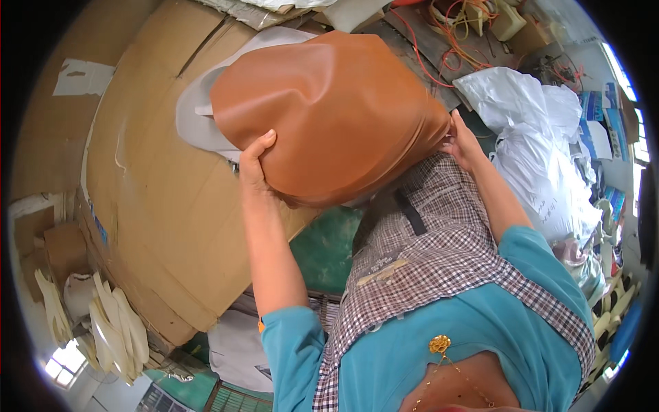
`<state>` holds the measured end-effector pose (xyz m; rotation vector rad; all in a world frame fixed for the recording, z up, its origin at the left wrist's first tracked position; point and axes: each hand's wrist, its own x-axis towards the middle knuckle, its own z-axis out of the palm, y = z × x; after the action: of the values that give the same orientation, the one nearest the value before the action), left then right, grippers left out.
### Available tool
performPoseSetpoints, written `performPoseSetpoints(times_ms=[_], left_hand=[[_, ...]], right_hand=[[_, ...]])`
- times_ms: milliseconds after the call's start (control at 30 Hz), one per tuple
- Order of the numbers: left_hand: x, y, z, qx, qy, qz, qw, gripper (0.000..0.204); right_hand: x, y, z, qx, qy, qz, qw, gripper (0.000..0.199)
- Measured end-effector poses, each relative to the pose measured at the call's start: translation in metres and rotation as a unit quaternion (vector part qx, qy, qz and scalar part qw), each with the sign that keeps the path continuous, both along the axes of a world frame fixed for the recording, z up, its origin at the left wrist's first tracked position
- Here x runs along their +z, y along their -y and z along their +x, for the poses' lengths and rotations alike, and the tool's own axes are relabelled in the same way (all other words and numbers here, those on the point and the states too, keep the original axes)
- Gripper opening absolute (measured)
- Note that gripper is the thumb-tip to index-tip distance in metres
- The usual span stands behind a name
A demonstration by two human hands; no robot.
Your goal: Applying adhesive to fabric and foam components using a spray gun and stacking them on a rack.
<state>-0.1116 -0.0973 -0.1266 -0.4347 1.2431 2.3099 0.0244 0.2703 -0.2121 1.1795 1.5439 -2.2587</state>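
Big bulging smooth orange-brown leather-like piece (322, 123), gripped on both sides

So the left hand (257, 161) has its grip clamped on the piece's lower-left edge: thumb pressed on top, the other fingers hidden underneath. The right hand (463, 141) has its grip closed on the bunched-up right end, though some fingertips are hard to make out.

The piece sits in front of the person's brown-and-white checked apron (439, 268), overlapping the right part of a tan cardboard-covered surface (165, 185). A pale grey sheet (192, 120) pokes out from under its left side. Over to the right are shiny white plastic sacks (535, 165), with thin orange cords (449, 58) tangled up beyond the piece.
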Motion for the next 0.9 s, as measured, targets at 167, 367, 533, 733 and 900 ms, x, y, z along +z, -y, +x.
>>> performPoseSetpoints(times_ms=[167,367,533,733,900], left_hand=[[0.036,-0.026,0.008,0.013,-0.005,-0.009,1.0,0.047],[0.04,-0.031,-0.001,0.031,-0.037,-0.033,0.998,0.046],[0.042,-0.041,-0.001,0.023,-0.044,-0.069,0.996,0.044],[0.047,-0.04,0.001,0.013,-0.047,-0.09,0.995,0.047],[0.045,-0.036,-0.002,-0.017,-0.046,-0.043,0.998,0.051]], right_hand=[[-0.042,0.022,0.053,-0.081,0.044,-0.154,0.984,0.051],[-0.04,0.083,0.06,-0.131,0.022,-0.313,0.94,0.056],[-0.07,0.136,0.071,-0.121,-0.037,-0.4,0.908,0.062],[-0.057,0.151,0.06,-0.123,-0.138,-0.408,0.894,0.079],[0.002,0.155,0.048,-0.121,-0.135,-0.181,0.967,0.08]])
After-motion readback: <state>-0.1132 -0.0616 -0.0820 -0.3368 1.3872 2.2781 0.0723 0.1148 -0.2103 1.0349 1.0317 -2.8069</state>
